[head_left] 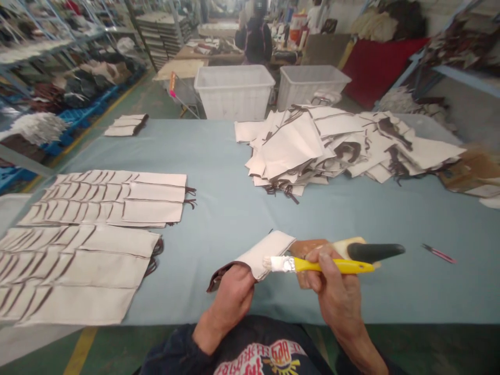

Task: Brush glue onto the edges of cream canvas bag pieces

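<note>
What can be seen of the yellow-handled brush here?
The brush has a smooth yellow handle, plastic by its look, with a small hole near the end, a white-and-silver band and short pale bristles. The right hand grips it by the handle, roughly level across the view, bristles pointing left. They overlap the cream fabric piece; whether they touch it is unclear.

held pouch (269, 251) partly hidden by left hand (234, 292); nearest stack (113, 268) cut at left edge; shelf goods (471, 39) blurred
</note>
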A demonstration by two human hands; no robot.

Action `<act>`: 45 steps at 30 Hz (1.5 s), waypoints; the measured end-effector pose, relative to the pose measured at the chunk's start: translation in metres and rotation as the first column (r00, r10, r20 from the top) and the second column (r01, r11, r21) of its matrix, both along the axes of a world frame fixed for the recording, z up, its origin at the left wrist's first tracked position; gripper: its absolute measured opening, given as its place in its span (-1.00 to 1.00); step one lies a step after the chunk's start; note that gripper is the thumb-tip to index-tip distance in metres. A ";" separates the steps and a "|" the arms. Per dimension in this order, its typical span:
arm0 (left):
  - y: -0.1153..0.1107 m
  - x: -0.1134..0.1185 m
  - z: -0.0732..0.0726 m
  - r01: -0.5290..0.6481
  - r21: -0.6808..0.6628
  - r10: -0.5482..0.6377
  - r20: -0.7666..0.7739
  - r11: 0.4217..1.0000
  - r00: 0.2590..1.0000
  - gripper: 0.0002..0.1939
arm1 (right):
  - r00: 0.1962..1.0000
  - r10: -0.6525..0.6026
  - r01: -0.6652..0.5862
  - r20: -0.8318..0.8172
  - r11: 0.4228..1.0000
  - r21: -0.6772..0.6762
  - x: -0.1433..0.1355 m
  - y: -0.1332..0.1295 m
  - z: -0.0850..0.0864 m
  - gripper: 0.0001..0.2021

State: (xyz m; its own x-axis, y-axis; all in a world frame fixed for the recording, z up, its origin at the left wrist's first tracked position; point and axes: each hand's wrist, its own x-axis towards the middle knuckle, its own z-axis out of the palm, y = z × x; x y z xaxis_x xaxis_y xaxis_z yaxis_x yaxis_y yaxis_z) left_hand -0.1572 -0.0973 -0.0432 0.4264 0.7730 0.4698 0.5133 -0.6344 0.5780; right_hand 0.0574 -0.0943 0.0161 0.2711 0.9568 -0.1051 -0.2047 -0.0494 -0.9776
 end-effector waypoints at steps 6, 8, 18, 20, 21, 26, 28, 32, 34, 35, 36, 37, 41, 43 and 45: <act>-0.005 -0.004 -0.009 0.008 0.074 -0.001 -0.093 0.997 0.996 -0.64 | 0.971 0.097 -0.095 0.220 0.995 -0.017 -0.007 -0.007 0.005 -0.59; -0.007 -0.006 -0.013 0.008 0.083 0.000 -0.098 0.997 0.995 -0.67 | 0.968 0.109 -0.103 0.226 0.994 -0.038 -0.013 -0.009 0.005 -0.58; -0.012 -0.009 -0.016 0.002 0.115 0.011 -0.110 0.993 0.994 -0.69 | 0.960 0.150 -0.111 0.238 0.979 -0.170 -0.013 -0.031 -0.001 -0.54; -0.013 -0.007 -0.015 0.008 0.117 0.004 -0.099 0.993 0.995 -0.69 | 0.963 0.097 -0.056 0.250 0.985 -0.166 -0.011 -0.029 0.006 -0.55; -0.013 -0.007 -0.014 0.012 0.120 -0.001 -0.093 0.993 0.996 -0.70 | 0.965 0.073 -0.036 0.250 0.988 -0.147 -0.011 -0.028 0.008 -0.56; -0.012 -0.006 -0.017 0.004 0.128 0.005 -0.076 0.992 0.997 -0.70 | 0.958 0.157 -0.141 0.241 0.987 -0.081 -0.017 -0.024 -0.001 -0.54; -0.013 -0.007 -0.017 -0.013 0.124 0.022 -0.075 0.992 0.997 -0.70 | 0.959 0.169 -0.145 0.227 0.982 -0.120 -0.017 -0.026 -0.004 -0.53; -0.015 -0.006 -0.017 -0.041 0.134 0.052 -0.079 0.990 0.995 -0.69 | 0.974 0.109 -0.083 0.201 0.987 -0.135 -0.015 -0.026 0.001 -0.55; -0.015 -0.006 -0.017 -0.036 0.140 0.048 -0.081 0.990 0.996 -0.70 | 0.979 0.090 -0.073 0.185 0.993 -0.095 -0.017 -0.023 0.002 -0.55; -0.016 -0.006 -0.018 -0.035 0.141 0.047 -0.078 0.989 0.996 -0.70 | 0.978 0.098 -0.085 0.182 0.993 -0.078 -0.018 -0.022 0.001 -0.54; -0.016 -0.006 -0.018 -0.036 0.139 0.047 -0.075 0.990 0.996 -0.70 | 0.976 0.118 -0.106 0.182 0.992 -0.074 -0.020 -0.022 -0.001 -0.54; -0.017 -0.006 -0.019 -0.039 0.137 0.050 -0.073 0.990 0.996 -0.69 | 0.973 0.140 -0.126 0.185 0.989 -0.083 -0.020 -0.022 -0.004 -0.54; -0.021 -0.006 -0.023 -0.046 0.120 0.057 -0.092 0.992 0.994 -0.70 | 0.962 0.165 -0.134 0.216 0.979 -0.151 -0.015 -0.027 -0.015 -0.53; -0.023 -0.005 -0.024 -0.057 0.127 0.070 -0.104 0.990 0.992 -0.69 | 0.957 0.130 -0.095 0.259 0.985 -0.142 -0.010 -0.026 -0.013 -0.53; -0.025 -0.003 -0.025 -0.069 0.127 0.084 -0.113 0.990 0.990 -0.69 | 0.938 0.088 -0.058 0.336 0.993 -0.098 -0.007 -0.022 -0.006 -0.55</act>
State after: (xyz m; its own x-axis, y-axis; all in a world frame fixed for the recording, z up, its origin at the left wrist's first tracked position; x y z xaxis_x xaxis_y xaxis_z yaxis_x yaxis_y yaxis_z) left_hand -0.1604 -0.1219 -0.0678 0.4263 0.7451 0.5130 0.6227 -0.6531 0.4311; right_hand 0.0503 -0.1168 0.0099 0.2350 0.9667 -0.1016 0.1456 -0.1384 -0.9796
